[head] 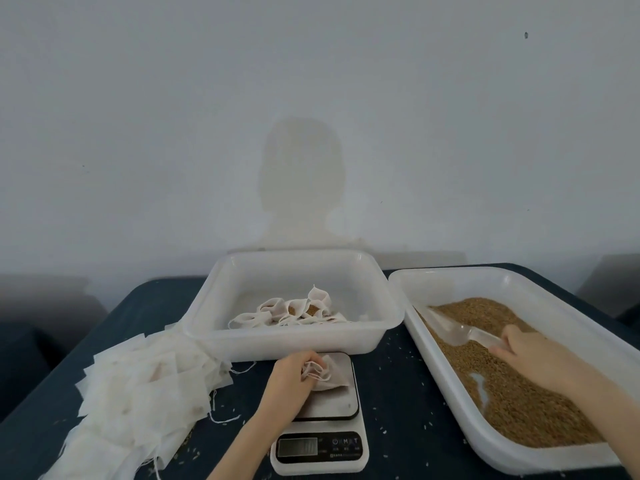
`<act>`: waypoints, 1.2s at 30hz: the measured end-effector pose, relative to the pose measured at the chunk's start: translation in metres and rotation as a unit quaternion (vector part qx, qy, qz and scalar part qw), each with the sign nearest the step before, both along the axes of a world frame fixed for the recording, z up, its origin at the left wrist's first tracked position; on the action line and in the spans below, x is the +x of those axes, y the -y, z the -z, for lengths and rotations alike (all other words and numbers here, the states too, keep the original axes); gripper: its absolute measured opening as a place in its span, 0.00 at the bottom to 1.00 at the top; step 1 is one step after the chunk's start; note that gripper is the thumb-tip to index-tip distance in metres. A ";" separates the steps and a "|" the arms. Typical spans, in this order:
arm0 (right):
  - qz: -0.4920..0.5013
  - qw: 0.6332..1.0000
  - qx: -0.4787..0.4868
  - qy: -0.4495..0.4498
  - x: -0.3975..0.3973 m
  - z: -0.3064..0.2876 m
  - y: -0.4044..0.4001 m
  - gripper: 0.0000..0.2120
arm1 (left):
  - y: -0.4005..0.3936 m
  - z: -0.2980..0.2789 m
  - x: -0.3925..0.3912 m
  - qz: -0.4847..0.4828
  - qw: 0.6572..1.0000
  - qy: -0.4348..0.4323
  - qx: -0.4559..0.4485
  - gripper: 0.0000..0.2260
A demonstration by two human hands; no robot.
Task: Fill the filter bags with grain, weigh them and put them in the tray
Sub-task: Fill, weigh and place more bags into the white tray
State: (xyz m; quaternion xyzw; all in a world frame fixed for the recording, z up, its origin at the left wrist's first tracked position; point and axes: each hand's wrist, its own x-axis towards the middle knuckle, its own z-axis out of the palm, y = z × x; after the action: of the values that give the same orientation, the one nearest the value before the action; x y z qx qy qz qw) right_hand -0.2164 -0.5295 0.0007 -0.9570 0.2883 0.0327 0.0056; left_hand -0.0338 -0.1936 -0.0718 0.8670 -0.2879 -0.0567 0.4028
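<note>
The right hand point(530, 355) closes its grip on the handle of a clear scoop point(460, 332) lying in the grain point(512, 403), its long axis running toward ten o'clock. The left hand point(294, 372) pinches the mouth of a filter bag point(329, 377) on the scale point(320, 407). That bag lies at about eight o'clock from the scoop, across the grain tray's point(446, 403) near wall. Filled bags point(294, 313) sit in the tray point(207, 323) at twelve o'clock. The scale's buttons and display are too blurred to read.
</note>
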 end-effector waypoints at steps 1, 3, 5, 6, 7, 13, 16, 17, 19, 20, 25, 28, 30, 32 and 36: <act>0.005 1.000 0.000 -0.017 -0.001 0.003 0.000 0.10 | -0.002 0.001 0.000 0.000 1.000 0.005 0.009 0.14; 0.011 0.999 -0.008 -0.052 0.000 0.007 -0.002 0.11 | -0.005 0.000 0.000 0.003 1.000 0.012 0.015 0.13; 0.018 0.996 -0.005 -0.085 0.003 0.009 -0.005 0.13 | -0.008 -0.001 -0.001 0.005 1.000 0.016 0.014 0.11; 0.019 0.995 -0.003 -0.100 0.005 0.010 -0.007 0.15 | -0.009 -0.002 0.000 0.007 1.000 0.019 0.012 0.10; 0.018 0.993 -0.006 -0.115 0.007 0.010 -0.009 0.18 | -0.012 -0.002 0.001 0.009 1.000 0.022 0.008 0.10; 0.008 0.981 -0.049 -0.188 0.013 0.008 -0.018 0.26 | -0.036 -0.004 0.005 0.038 0.998 0.013 -0.037 0.15; -0.001 0.987 -0.083 -0.137 0.018 -0.008 -0.031 0.22 | -0.052 -0.002 0.006 0.030 0.995 -0.022 -0.091 0.14; -0.005 0.990 -0.107 -0.091 0.021 -0.016 -0.039 0.18 | -0.057 -0.001 0.006 0.018 0.992 -0.036 -0.120 0.13; -0.012 0.988 -0.151 0.042 0.028 -0.031 -0.063 0.13 | -0.062 0.003 0.003 -0.031 0.980 -0.046 -0.191 0.09; -0.019 0.979 -0.163 0.118 0.033 -0.035 -0.080 0.12 | -0.064 0.007 0.001 -0.065 0.973 -0.033 -0.220 0.08; -0.165 0.901 -0.044 0.398 0.061 -0.005 -0.188 0.08 | -0.062 0.022 -0.006 -0.175 0.952 0.052 -0.246 0.11; -0.212 0.891 0.033 0.401 0.080 0.041 -0.217 0.10 | -0.060 0.026 -0.007 -0.173 0.959 0.097 -0.203 0.16; -0.152 0.889 0.098 0.420 0.089 0.066 -0.218 0.09 | -0.062 0.028 -0.007 -0.173 0.966 0.110 -0.158 0.17; -0.069 0.878 0.163 0.444 0.093 0.085 -0.212 0.08 | -0.063 0.030 -0.007 -0.177 0.968 0.120 -0.131 0.16; -0.020 0.856 0.208 0.472 0.089 0.101 -0.203 0.07 | -0.062 0.031 -0.009 -0.173 0.972 0.143 -0.075 0.07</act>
State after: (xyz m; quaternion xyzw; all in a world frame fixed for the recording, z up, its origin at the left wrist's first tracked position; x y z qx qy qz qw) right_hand -0.1278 -0.3264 -0.1005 -0.8397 0.2183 -0.3633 0.3395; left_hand -0.0424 -0.1320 -0.1030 0.8703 -0.1914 0.1601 0.4247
